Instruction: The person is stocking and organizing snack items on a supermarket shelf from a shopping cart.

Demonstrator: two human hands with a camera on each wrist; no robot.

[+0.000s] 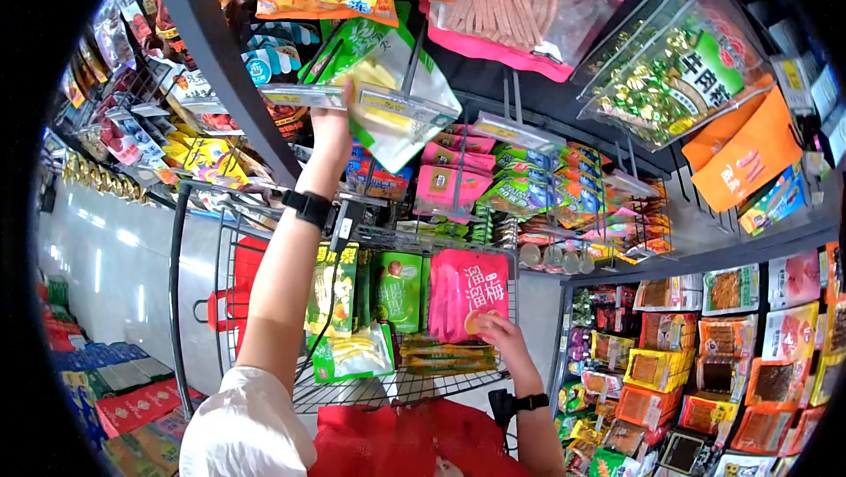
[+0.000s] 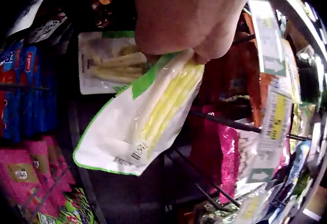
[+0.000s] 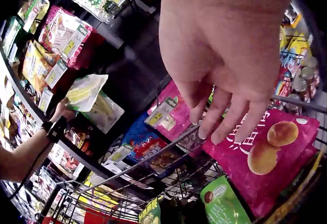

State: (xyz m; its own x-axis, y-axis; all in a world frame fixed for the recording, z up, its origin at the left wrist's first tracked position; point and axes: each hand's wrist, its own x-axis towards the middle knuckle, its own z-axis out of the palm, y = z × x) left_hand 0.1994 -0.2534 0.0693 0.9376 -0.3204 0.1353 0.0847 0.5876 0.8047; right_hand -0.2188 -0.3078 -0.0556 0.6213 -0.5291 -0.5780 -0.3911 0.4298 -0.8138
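Up at the hanging rack, my left hand (image 1: 330,131) grips a clear-and-white packet with green edges (image 2: 161,106), its top bunched in the fingers. Pale yellow strips show through the packet's window, and it hangs tilted. A similar packet (image 2: 110,66) hangs just behind it. Over the shopping cart, my right hand (image 1: 500,334) hangs with loosely bent fingers (image 3: 222,114) in front of a pink packet (image 3: 271,157) with round fruit printed on it. The fingertips overlap the packet's upper edge in the right wrist view.
The wire cart (image 1: 304,398) holds green packets (image 1: 398,287), a packet of yellow strips (image 1: 354,354) and several pink ones. Metal hooks with price tags (image 1: 397,107) jut from the rack around the left hand. A dark post (image 1: 225,63) stands left; more snack shelves (image 1: 696,371) are at right.
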